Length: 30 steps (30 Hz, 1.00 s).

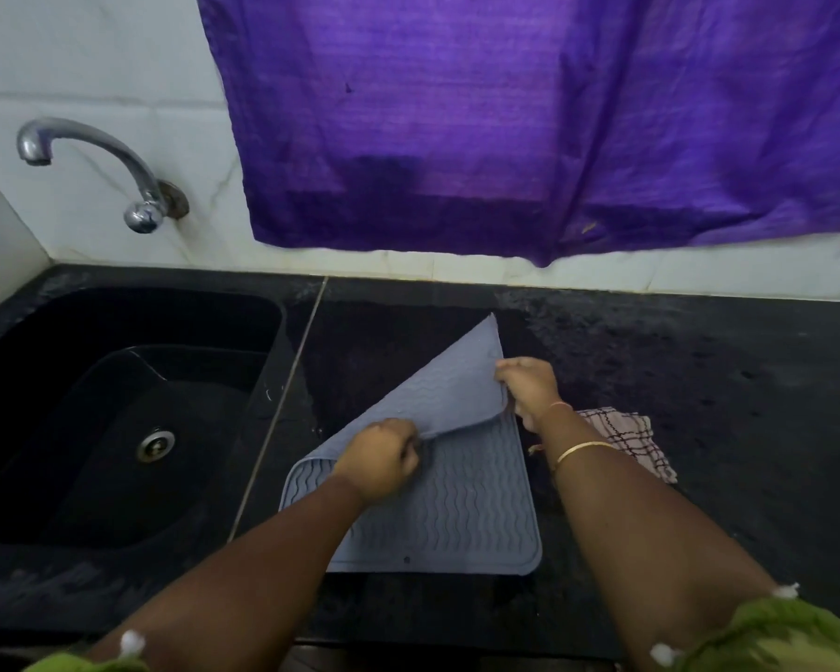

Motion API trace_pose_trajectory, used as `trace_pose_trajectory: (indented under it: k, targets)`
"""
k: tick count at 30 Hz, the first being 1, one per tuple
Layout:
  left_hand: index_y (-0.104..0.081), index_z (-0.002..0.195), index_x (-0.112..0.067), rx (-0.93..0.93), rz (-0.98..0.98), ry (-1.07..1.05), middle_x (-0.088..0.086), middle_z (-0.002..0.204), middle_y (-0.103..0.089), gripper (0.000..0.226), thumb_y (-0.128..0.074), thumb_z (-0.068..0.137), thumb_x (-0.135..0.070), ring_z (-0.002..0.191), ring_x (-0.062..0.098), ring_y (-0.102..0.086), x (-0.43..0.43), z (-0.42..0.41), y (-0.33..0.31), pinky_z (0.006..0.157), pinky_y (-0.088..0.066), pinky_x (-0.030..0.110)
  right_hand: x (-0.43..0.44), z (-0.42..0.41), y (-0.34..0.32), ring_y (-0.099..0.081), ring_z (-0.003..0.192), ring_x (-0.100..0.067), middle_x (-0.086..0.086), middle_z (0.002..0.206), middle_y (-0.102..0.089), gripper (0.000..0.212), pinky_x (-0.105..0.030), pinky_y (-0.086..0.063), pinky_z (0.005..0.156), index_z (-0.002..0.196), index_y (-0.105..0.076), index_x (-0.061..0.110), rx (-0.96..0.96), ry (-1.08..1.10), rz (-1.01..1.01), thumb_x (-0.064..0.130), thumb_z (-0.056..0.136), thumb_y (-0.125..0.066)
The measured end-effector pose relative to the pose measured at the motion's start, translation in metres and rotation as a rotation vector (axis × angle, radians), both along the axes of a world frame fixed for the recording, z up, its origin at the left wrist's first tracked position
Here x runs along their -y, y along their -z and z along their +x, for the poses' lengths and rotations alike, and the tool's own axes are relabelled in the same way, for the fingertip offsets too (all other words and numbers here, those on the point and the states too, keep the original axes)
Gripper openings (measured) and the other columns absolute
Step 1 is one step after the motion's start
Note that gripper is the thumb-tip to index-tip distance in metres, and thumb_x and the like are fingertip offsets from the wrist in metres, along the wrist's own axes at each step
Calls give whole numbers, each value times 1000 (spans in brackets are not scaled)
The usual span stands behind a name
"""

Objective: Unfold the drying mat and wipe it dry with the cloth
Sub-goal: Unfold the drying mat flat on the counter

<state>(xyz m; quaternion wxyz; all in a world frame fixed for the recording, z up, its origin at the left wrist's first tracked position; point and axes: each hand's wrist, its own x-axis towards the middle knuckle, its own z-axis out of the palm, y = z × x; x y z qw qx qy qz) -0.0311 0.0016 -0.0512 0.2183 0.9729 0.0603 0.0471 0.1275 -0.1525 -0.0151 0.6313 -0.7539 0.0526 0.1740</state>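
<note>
A grey ribbed drying mat [466, 506] lies on the black counter [699, 390], its upper half folded diagonally into a raised triangular flap. My left hand [384, 458] pinches the flap's lower edge near the fold. My right hand [529, 385] grips the flap's right edge and holds it lifted off the lower half. A checked white cloth [626, 438] lies bunched on the counter just right of the mat, partly hidden behind my right forearm.
A black sink [117, 405] with a steel drain sits to the left of the mat. A chrome tap [93, 162] juts from the tiled wall above it. A purple curtain [529, 114] hangs over the back wall. The counter looks wet around the mat.
</note>
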Motion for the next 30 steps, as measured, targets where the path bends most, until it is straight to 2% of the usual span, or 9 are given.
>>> trace_pose_trajectory:
  k: [4, 12, 14, 16, 18, 22, 26, 28, 30]
  targets:
    - [-57, 84, -4, 176, -102, -199, 8, 79, -57, 8, -52, 86, -9, 68, 19, -50, -25, -1, -11, 59, -34, 28, -22, 8, -23, -59, 72, -18, -8, 81, -62, 23, -25, -52, 53, 77, -61, 14, -117, -93, 269, -7, 85, -54]
    - [-67, 103, -17, 204, -184, -458, 3, 98, -70, 19, -52, 92, -21, 86, 18, -63, -99, 17, -29, 70, -41, 24, -95, 27, -42, -61, 72, -20, -10, 77, -58, 9, -26, -57, 55, 82, -58, 5, -178, -214, 337, -1, 87, -55]
    - [-65, 112, -16, 119, -232, -464, 5, 106, -70, 23, -52, 92, -19, 95, 19, -64, -112, 23, -26, 78, -47, 27, -108, 33, -39, -62, 74, -21, -11, 78, -58, 8, -29, -57, 58, 83, -58, 4, -212, -225, 348, -1, 87, -53]
    - [-54, 129, -11, 38, -366, -445, 10, 124, -64, 37, -55, 92, -15, 112, 22, -60, -121, 29, -24, 96, -47, 34, -122, 38, -33, -62, 77, -22, -12, 82, -58, 7, -30, -55, 62, 87, -58, 4, -240, -259, 351, 1, 88, -52]
    - [-36, 144, -12, -29, -452, -418, 10, 141, -48, 56, -56, 92, -14, 127, 23, -49, -124, 29, -20, 106, -40, 39, -135, 42, -27, -62, 82, -21, -10, 90, -59, 10, -30, -54, 68, 97, -60, 5, -231, -303, 281, 5, 89, -53]
    - [-16, 150, -17, -105, -336, -424, 5, 154, -28, 71, -56, 92, -23, 140, 22, -31, -127, 14, -9, 116, -26, 42, -152, 46, -19, -52, 106, -18, -6, 117, -55, 26, -34, -48, 81, 115, -58, 10, -173, -409, 86, 13, 90, -53]
    - [-26, 148, -17, -93, -183, -435, 4, 150, -36, 68, -59, 89, -22, 139, 20, -32, -137, -1, -3, 119, -13, 42, -166, 39, -15, -44, 118, -19, -4, 125, -45, 40, -39, -43, 92, 128, -49, 13, -156, -478, 55, 8, 88, -49]
    - [-36, 143, -16, -90, -164, -439, 4, 147, -39, 60, -60, 88, -19, 135, 21, -36, -142, -5, -1, 118, -20, 39, -171, 35, -13, -42, 122, -22, -3, 129, -44, 41, -38, -43, 93, 127, -49, 14, -124, -505, 2, 5, 87, -47]
    - [-47, 136, -16, -97, -158, -444, 4, 145, -41, 49, -60, 89, -19, 131, 20, -40, -145, -9, 1, 111, -31, 32, -171, 33, -10, -49, 118, -27, -7, 130, -51, 35, -38, -44, 93, 123, -55, 10, -13, -522, -182, 8, 89, -45]
